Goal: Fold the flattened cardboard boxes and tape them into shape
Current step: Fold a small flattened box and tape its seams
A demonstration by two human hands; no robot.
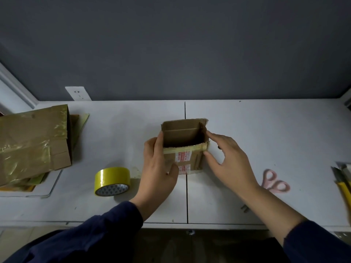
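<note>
Cardboard box (pixel 188 158) is standing upright on the table (pixel 266 130), sitting across the seam between the two table panels, with the open mouth facing up and toward the camera. Old tape and red-printed labels are showing on the near face.

The left hand (pixel 158 168) is gripping the box's left wall: fingers (pixel 158 141) are wrapping the left edge and the thumb is pressing the near face low down. The right hand (pixel 229 160) is sitting at the right wall with its fingers spread. The index tip is touching the top right corner and the thumb tip is touching the near right edge by the tape strip. It's touching, not clamping.

So the box is sitting between the two hands, tall axis vertical, with the left hand doing the holding.

The key relation: the yellow tape roll (pixel 113 180) is lying on its side just beside the left wrist, left of the box. The pink scissors (pixel 275 182) are lying right of the right forearm. My read is that the box is looking squared up and taping is coming next. The left hand is nearer the roll but busy, so the right hand would be crossing over unless the grip is swapping.
</note>
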